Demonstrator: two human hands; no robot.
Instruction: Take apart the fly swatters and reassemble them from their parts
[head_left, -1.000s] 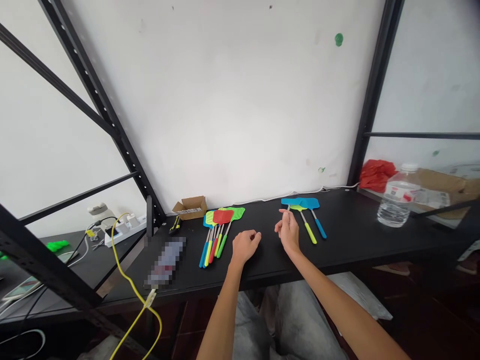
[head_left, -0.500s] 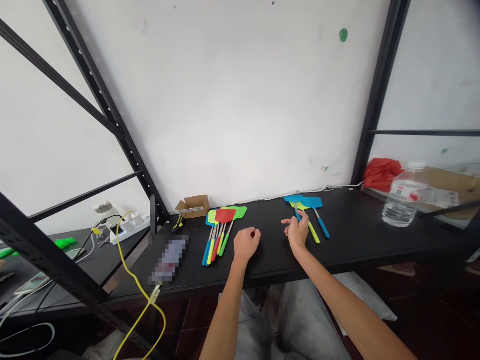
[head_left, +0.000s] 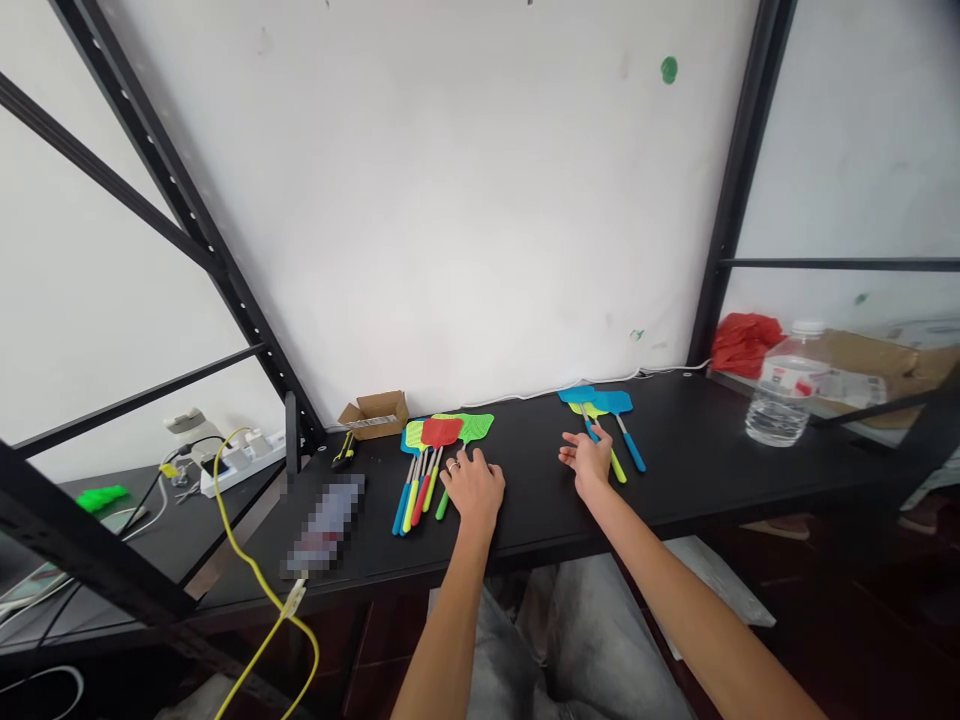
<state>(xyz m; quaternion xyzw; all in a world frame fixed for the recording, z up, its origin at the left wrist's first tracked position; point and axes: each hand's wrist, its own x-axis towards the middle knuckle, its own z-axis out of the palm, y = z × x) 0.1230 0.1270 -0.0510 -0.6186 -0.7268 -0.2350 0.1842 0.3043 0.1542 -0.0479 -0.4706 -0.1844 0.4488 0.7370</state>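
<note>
Several fly swatters lie fanned out left of centre on the black table, among them a red fly swatter (head_left: pixel 442 432) on top and a green fly swatter (head_left: pixel 475 428) at the right edge of the group. My left hand (head_left: pixel 474 488), with a ring on one finger, reaches over the green swatter's handle with fingers apart; whether it touches the handle I cannot tell. To the right, two blue fly swatters (head_left: pixel 615 402) and a yellow fly swatter (head_left: pixel 616 465) overlap at their heads. Beside the nearer blue handle, my right hand (head_left: pixel 589 462) is open, fingers spread to the left.
A small open cardboard box (head_left: pixel 375 414) stands by the wall with a yellow-and-black cutter (head_left: pixel 344 451) near it. A blurred-out phone (head_left: pixel 326 525) with a yellow cable (head_left: pixel 247 555) lies at left. A water bottle (head_left: pixel 784 390) and a red bag (head_left: pixel 744 343) are at right.
My left hand has moved left and opened from a curled shape over the green handle. My right hand has drawn away from the left blue swatter, whose handle now shows. The view shifted slightly.
</note>
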